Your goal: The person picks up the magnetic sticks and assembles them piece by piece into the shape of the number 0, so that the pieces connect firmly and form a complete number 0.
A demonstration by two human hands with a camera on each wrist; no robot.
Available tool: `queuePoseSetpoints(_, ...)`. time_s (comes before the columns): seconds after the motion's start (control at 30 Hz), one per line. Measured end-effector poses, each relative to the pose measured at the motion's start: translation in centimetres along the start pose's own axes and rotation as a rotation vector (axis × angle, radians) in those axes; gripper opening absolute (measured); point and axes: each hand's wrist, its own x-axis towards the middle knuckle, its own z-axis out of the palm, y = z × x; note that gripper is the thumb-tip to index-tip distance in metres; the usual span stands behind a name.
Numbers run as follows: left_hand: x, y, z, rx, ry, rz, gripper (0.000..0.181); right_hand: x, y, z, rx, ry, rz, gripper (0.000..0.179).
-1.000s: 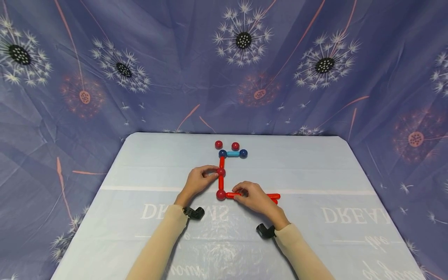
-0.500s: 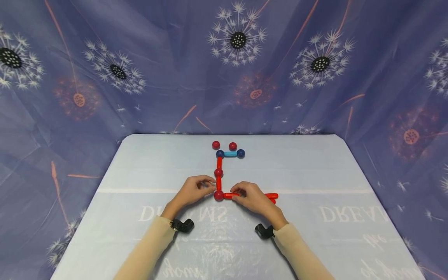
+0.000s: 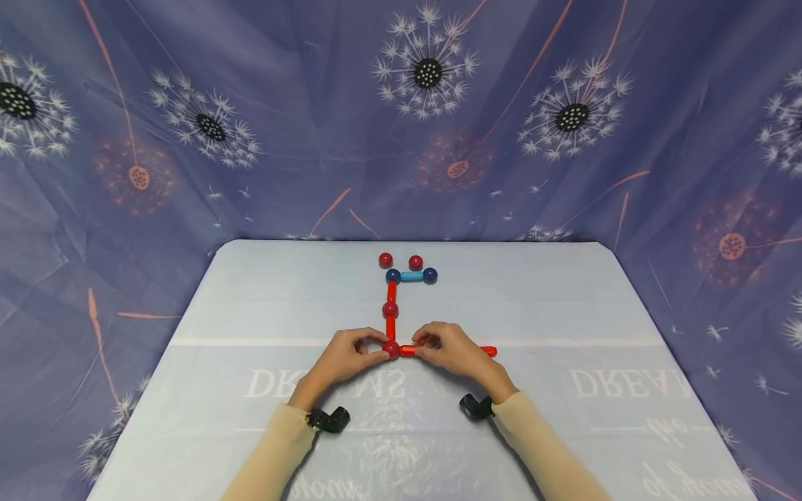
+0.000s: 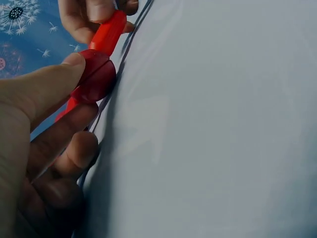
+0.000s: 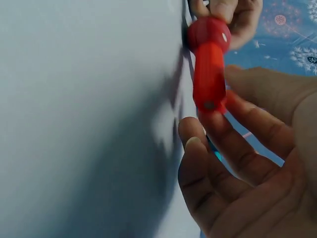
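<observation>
My left hand (image 3: pixel 344 358) pinches a dark red ball (image 4: pixel 101 82) between thumb and fingers at the near corner of a ball-and-rod chain. From that ball a red rod (image 5: pixel 209 74) points right, and my right hand (image 3: pixel 454 353) pinches it near its free end. Another red rod (image 3: pixel 390 327) runs away from the corner to a second red ball (image 3: pixel 390 309). Beyond it, a further red rod (image 3: pixel 391 291) leads to a dark blue ball (image 3: pixel 392 276). A light blue rod (image 3: pixel 411 276) joins this to another dark blue ball (image 3: pixel 429 275).
Two loose red balls, one at left (image 3: pixel 385 259) and one at right (image 3: pixel 415 262), lie just behind the blue part. A spare red rod (image 3: pixel 489 351) sticks out right of my right hand, partly hidden by it. A patterned curtain (image 3: pixel 338 139) hangs behind the white-covered table (image 3: pixel 250 292).
My left hand has left the middle red ball, come nearer along the chain and taken hold of the corner ball. The right hand keeps its grip on the rod, nearly still.
</observation>
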Motion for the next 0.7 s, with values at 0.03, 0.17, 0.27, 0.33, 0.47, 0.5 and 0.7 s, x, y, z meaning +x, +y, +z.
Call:
queuePoseSetpoints(0.03, 0.0, -0.1, 0.0, -0.004, 0.003, 0.003, 0.026, 0.3, 0.1, -0.4, 0.008, -0.002, -0.003, 0.019)
queuePoseSetpoints(0.17, 0.0, -0.2, -0.1, -0.046, -0.007, -0.009, 0.025, 2.1, 0.7, -2.4, 0.034, 0.034, 0.017, 0.024)
queuePoseSetpoints(0.27, 0.2, -0.3, -0.2, -0.082, -0.022, -0.025, 0.025, 3.6, 1.1, -3.9, 0.052, 0.085, 0.035, 0.027)
queuePoseSetpoints(0.33, 0.3, -0.3, -0.3, -0.101, -0.03, -0.031, 0.025, 4.7, 1.2, -4.8, 0.063, 0.126, 0.034, 0.028)
queuePoseSetpoints(0.47, 0.4, -0.5, -0.5, -0.115, -0.052, -0.042, 0.026, 6.9, 1.6, -5.7, 0.087, 0.224, 0.037, 0.031)
queuePoseSetpoints(0.5, 0.5, -0.6, -0.5, -0.116, -0.061, -0.047, 0.026, 7.4, 1.7, -5.8, 0.086, 0.249, 0.041, 0.032)
queuePoseSetpoints(0.7, 0.9, -0.7, -0.6, -0.12, -0.106, -0.078, 0.026, 10.6, 2.9, -5.9, 0.066, 0.335, 0.107, 0.04)
